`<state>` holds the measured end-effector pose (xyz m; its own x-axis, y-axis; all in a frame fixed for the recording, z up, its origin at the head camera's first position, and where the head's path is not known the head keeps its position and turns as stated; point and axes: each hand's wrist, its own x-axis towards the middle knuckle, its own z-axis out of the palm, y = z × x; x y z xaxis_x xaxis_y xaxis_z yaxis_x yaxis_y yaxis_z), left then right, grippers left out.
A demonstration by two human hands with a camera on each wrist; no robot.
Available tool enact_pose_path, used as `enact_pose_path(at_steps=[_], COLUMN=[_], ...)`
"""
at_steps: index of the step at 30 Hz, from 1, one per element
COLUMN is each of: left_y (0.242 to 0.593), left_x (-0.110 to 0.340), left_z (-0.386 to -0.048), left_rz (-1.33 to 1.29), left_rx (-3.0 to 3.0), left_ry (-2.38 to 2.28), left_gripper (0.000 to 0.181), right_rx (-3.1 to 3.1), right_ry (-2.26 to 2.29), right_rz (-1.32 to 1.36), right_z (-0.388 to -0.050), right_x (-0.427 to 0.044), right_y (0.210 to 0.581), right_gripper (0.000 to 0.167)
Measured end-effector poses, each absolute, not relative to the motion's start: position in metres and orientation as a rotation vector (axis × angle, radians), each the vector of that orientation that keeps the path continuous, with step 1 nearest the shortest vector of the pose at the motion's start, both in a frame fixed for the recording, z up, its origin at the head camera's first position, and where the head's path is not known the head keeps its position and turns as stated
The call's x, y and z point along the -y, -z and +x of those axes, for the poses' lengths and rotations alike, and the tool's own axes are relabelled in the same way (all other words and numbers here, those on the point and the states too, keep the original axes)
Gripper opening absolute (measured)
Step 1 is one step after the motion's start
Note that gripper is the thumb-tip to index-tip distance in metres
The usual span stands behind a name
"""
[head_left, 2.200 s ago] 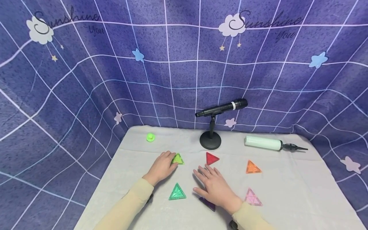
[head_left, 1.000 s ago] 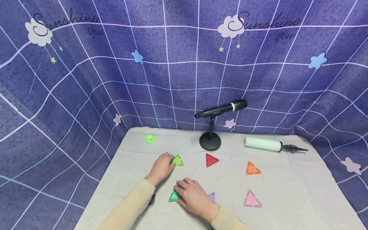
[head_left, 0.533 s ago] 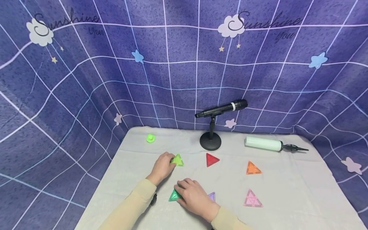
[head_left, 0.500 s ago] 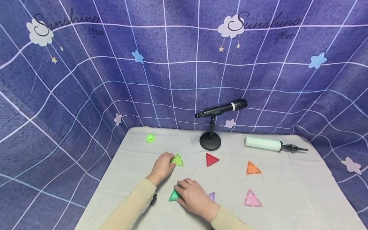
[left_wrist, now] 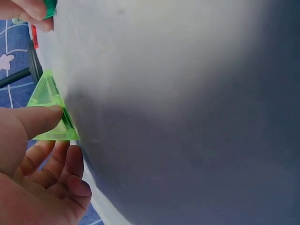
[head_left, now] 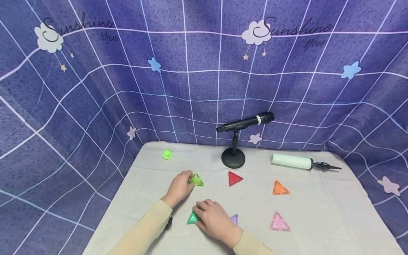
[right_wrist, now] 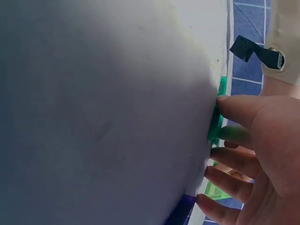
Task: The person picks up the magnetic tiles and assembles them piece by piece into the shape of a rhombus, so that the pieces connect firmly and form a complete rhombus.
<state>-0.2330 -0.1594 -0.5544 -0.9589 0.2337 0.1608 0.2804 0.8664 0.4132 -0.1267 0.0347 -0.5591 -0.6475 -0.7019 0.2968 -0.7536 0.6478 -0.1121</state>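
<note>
In the head view the left hand (head_left: 179, 188) pinches the left side of a lime-green triangle (head_left: 197, 181). The left wrist view shows the thumb on the lime triangle (left_wrist: 46, 96), with the other fingers curled beneath it. The right hand (head_left: 216, 220) has thumb and fingers on a dark green triangle (head_left: 192, 218), covering its right part. In the right wrist view thumb and index finger grip this green triangle (right_wrist: 217, 117), the other fingers spread beside it. A purple triangle (head_left: 234, 219), partly hidden, lies just right of the right hand.
A red triangle (head_left: 234, 178), an orange triangle (head_left: 280, 188) and a pink triangle (head_left: 279, 222) lie on the white cloth (head_left: 322, 212). Behind them stand a microphone on a stand (head_left: 233, 158), a pale green pump (head_left: 291, 161) and a small green duck (head_left: 167, 154).
Since the earliest frame the right hand has moved left and down from near the red triangle onto the dark green one. The left hand stays at the lime triangle.
</note>
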Motion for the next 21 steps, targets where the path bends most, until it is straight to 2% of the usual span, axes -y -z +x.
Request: enact_pose_path(at_steps=[21], left_y=[0.553], left_x=[0.165], left_z=[-0.22], left_rz=[-0.478], left_rx=[2.937], left_ry=[0.53], left_gripper=[0.01], right_rx=[2.673], right_ry=[-0.357], right_rz=[1.103], right_z=[-0.139], right_x=[-0.036], right_y=[0.559], right_gripper=[0.046])
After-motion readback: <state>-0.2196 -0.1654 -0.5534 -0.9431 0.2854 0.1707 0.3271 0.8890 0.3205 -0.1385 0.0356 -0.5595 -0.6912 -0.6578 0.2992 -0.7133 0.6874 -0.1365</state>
